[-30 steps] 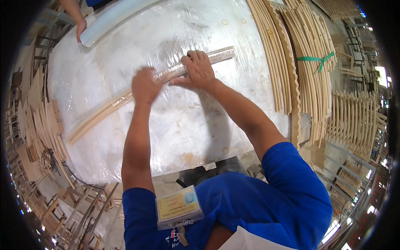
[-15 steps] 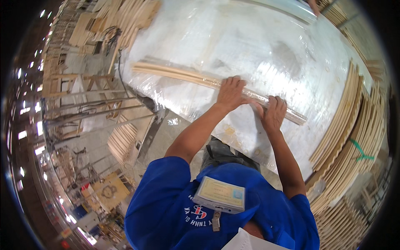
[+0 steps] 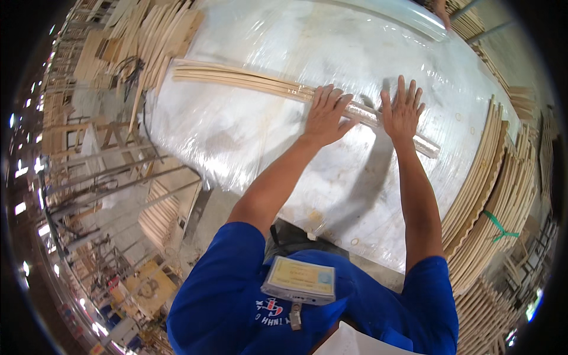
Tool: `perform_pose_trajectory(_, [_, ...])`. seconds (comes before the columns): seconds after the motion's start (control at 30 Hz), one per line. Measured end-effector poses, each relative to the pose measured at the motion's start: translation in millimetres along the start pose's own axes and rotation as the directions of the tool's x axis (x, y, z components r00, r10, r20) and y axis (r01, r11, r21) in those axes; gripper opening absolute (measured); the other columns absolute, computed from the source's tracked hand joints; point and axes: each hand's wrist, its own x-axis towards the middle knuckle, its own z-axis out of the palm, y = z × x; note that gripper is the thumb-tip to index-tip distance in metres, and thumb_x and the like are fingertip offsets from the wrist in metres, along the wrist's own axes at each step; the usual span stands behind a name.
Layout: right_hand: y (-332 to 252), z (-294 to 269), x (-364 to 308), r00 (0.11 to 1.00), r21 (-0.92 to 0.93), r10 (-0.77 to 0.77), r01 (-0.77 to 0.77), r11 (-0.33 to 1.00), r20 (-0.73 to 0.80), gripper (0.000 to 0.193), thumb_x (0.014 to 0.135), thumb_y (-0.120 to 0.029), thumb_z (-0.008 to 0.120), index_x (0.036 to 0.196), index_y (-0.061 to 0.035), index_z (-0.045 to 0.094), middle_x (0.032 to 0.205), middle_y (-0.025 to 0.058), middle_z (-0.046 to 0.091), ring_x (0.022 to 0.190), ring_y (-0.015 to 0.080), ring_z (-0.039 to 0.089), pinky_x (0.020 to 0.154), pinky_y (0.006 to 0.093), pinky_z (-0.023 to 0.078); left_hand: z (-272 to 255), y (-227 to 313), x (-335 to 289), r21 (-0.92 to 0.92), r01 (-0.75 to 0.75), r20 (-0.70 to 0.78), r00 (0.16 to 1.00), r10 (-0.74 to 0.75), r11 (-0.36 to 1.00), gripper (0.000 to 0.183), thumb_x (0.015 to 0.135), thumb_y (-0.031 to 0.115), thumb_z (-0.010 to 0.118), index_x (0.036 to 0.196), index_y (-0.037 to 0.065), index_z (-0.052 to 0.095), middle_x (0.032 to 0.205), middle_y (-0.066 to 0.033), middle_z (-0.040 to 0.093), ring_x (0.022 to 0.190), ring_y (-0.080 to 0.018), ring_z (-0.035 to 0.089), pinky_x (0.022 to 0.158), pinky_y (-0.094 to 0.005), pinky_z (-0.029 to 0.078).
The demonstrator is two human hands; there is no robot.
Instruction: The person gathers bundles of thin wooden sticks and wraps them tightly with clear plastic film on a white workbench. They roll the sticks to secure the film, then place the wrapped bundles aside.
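Observation:
A bundle of long thin wooden strips (image 3: 236, 78) lies slantwise across the table covered in clear plastic film (image 3: 260, 139). Its right part is wrapped in shiny film (image 3: 364, 114), while the left end is bare. My left hand (image 3: 325, 115) rests over the bundle near the start of the wrapped part, fingers stretched forward and thumb apart. Farther right, my right hand (image 3: 403, 112) is spread open, its fingers reaching past the bundle; whether the palm touches it I cannot tell. Neither hand is closed round anything.
A film roll (image 3: 408, 21) lies at the table's far edge, beside another person's hand (image 3: 441, 12). Stacked wooden strips (image 3: 479, 195), some tied with green string (image 3: 498, 226), stand along the right. More wood pieces (image 3: 157, 41) and a dark cable (image 3: 129, 70) are at the far left.
My right hand has opened from its curled hold and moved forward over the bundle. The left hand stays on it, its fingers straighter. The bundle appears rolled slightly away from me.

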Motion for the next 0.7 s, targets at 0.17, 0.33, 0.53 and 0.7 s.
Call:
perform_pose_trajectory(0.17, [18.4, 4.7, 21.3, 0.943, 0.131, -0.105, 0.153, 0.980, -0.316, 0.053, 0.098, -0.044, 0.076, 0.133, -0.0043, 0.068, 0.131, 0.0192, 0.071, 0.125, 0.0415, 0.063, 0.109, 0.0537, 0.048, 12.9, -9.1, 19.2, 0.078, -0.049, 0.109, 0.993, 0.040, 0.996, 0.102, 0.075, 0.080, 0.081, 0.146, 0.008, 0.062, 0.147, -0.0173, 0.061, 0.142, -0.0397, 0.051, 0.126, -0.0580, 0.030])
perform_pose_trajectory(0.33, [-10.5, -19.4, -56.8, 0.948, 0.142, -0.279, 0.300, 0.943, -0.150, 0.069, 0.079, -0.062, 0.087, 0.115, -0.0060, 0.070, 0.111, 0.0154, 0.065, 0.107, 0.0372, 0.063, 0.096, 0.0517, 0.050, 7.2, -31.2, 17.4, 0.233, -0.110, -0.131, 0.981, 0.143, 0.966, 0.063, 0.064, 0.051, 0.097, 0.108, 0.013, 0.072, 0.099, -0.0070, 0.071, 0.097, -0.0304, 0.068, 0.090, -0.0476, 0.051])
perform_pose_trajectory(0.53, [14.7, -56.7, -170.6, 0.985, 0.212, -0.173, 0.173, 0.962, -0.016, 0.068, 0.082, -0.067, 0.079, 0.110, -0.0075, 0.064, 0.110, 0.0143, 0.061, 0.107, 0.0366, 0.060, 0.098, 0.0507, 0.048, -4.5, 36.4, -71.3, 0.169, -0.125, 0.031, 0.992, 0.122, 0.978, 0.064, 0.063, 0.054, 0.097, 0.105, 0.013, 0.072, 0.101, -0.0061, 0.067, 0.102, -0.0295, 0.065, 0.094, -0.0465, 0.048])
perform_pose_trajectory(0.7, [27.0, -91.0, -231.4, 0.983, 0.221, -0.184, 0.181, 0.958, -0.008, 0.067, 0.083, -0.067, 0.078, 0.112, -0.0075, 0.064, 0.113, 0.0132, 0.061, 0.109, 0.0351, 0.061, 0.099, 0.0493, 0.047, -13.1, 81.2, -133.7, 0.138, -0.054, 0.137, 0.990, 0.035, 0.989, 0.072, 0.065, 0.058, 0.094, 0.115, 0.012, 0.074, 0.118, -0.0090, 0.066, 0.111, -0.0324, 0.063, 0.096, -0.0497, 0.047])
